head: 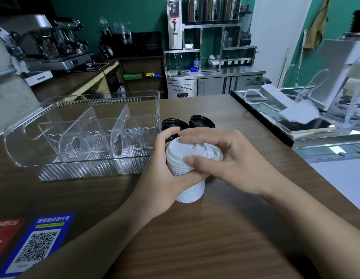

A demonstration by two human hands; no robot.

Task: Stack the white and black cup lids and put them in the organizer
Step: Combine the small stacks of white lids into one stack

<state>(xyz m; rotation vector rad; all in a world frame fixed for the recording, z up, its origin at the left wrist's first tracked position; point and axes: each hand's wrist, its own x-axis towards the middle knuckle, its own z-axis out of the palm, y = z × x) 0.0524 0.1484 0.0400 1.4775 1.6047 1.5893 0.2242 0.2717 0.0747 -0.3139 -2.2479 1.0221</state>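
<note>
A tall stack of white cup lids stands in the middle of the wooden counter, its base on the wood. My left hand grips the stack from the left side. My right hand holds the top lid, thumb on its near rim and fingers over the top. Two short stacks of black lids sit just behind the white stack, the left one partly hidden by my fingers. The clear plastic organizer with upright dividers stands to the left, its compartments holding nothing.
QR code stickers lie on the counter at the near left. A glass display ledge with a tablet, power strip and cables runs along the right. An espresso machine and steel shelving stand behind.
</note>
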